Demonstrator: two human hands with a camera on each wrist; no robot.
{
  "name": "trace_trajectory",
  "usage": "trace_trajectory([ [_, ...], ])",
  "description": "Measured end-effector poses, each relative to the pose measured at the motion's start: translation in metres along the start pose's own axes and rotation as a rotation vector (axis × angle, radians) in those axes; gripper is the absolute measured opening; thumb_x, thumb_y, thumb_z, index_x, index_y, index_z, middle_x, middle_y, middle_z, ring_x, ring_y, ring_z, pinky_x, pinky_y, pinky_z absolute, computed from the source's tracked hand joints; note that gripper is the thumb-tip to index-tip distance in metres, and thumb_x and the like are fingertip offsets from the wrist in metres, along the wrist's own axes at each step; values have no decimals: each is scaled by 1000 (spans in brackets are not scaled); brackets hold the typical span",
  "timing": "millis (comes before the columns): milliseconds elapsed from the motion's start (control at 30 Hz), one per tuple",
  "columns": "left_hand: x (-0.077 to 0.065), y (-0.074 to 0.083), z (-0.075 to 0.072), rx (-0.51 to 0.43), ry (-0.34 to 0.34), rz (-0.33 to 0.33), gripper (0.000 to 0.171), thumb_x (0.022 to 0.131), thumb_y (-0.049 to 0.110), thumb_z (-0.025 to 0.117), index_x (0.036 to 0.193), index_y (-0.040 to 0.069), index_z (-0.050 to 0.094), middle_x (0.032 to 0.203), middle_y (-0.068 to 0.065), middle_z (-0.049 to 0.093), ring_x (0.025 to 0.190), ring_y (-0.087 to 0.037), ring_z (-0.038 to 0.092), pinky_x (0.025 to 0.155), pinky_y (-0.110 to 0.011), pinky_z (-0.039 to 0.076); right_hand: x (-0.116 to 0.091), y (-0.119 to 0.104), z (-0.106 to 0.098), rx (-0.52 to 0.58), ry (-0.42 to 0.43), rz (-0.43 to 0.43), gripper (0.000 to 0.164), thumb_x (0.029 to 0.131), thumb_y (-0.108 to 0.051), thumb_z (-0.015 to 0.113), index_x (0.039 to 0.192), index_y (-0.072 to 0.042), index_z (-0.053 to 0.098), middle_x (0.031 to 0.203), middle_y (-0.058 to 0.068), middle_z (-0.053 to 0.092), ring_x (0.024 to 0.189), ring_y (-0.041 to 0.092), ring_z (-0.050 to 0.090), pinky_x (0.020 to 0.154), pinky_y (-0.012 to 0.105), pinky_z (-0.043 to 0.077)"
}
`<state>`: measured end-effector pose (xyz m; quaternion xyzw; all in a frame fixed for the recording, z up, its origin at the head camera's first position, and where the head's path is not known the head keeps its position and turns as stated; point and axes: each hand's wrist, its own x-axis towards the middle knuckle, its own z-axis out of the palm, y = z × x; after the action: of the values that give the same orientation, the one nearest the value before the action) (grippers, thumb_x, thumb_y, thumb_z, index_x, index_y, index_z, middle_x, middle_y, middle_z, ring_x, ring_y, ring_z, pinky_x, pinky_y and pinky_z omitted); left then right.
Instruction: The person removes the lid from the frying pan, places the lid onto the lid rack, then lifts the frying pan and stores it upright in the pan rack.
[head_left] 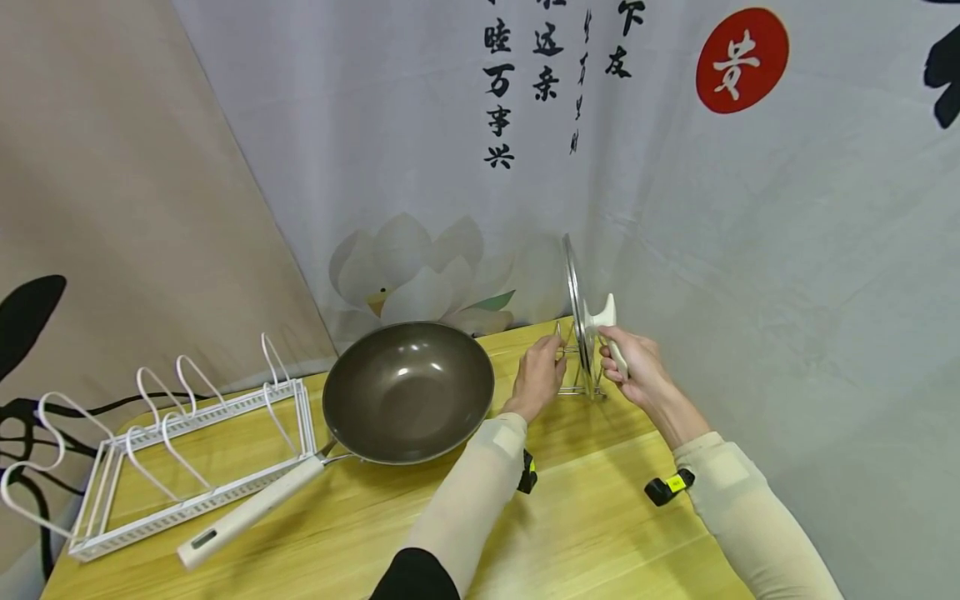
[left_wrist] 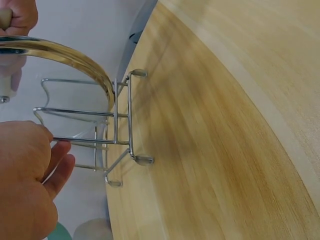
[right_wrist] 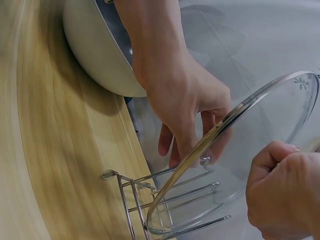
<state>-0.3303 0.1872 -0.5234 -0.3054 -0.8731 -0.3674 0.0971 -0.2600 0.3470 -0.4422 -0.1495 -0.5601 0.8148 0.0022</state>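
Observation:
A glass pot lid (head_left: 573,283) with a metal rim stands on edge in a small metal wire rack (left_wrist: 129,115) at the table's back right. My right hand (head_left: 637,367) grips the lid's cream handle (head_left: 602,317) from the right side. On the other side, my left hand (head_left: 538,379) pinches the end of one of the rack's wires. In the right wrist view the lid's lower rim (right_wrist: 167,192) sits between the rack's upright wires. The right fingers partly cover the handle.
Left of my hands lies a brown frying pan (head_left: 412,400), its pale handle (head_left: 255,508) pointing to the front left. Beyond it a white rack (head_left: 202,492) with looped dividers stands on the wooden table (head_left: 585,517). A printed curtain (head_left: 420,167) hangs close behind.

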Motion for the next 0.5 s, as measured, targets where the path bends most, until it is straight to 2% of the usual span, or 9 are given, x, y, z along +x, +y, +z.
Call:
trace_trajectory([
  [300, 3, -2, 4, 22, 20, -13, 24, 102, 15, 66, 126, 13, 67, 130, -2, 70, 100, -18, 76, 80, -24, 63, 1, 3, 6, -40, 2, -11, 46, 104, -24, 63, 135, 5, 44, 79, -2, 51, 51, 3, 43, 38, 14, 33],
  [500, 2, -4, 3, 16, 33, -1, 21, 102, 15, 66, 122, 13, 68, 125, -1, 71, 96, -16, 76, 78, -22, 62, 2, 4, 8, -52, 8, -11, 56, 103, -24, 64, 143, 7, 40, 81, -2, 51, 51, 3, 43, 38, 14, 33],
])
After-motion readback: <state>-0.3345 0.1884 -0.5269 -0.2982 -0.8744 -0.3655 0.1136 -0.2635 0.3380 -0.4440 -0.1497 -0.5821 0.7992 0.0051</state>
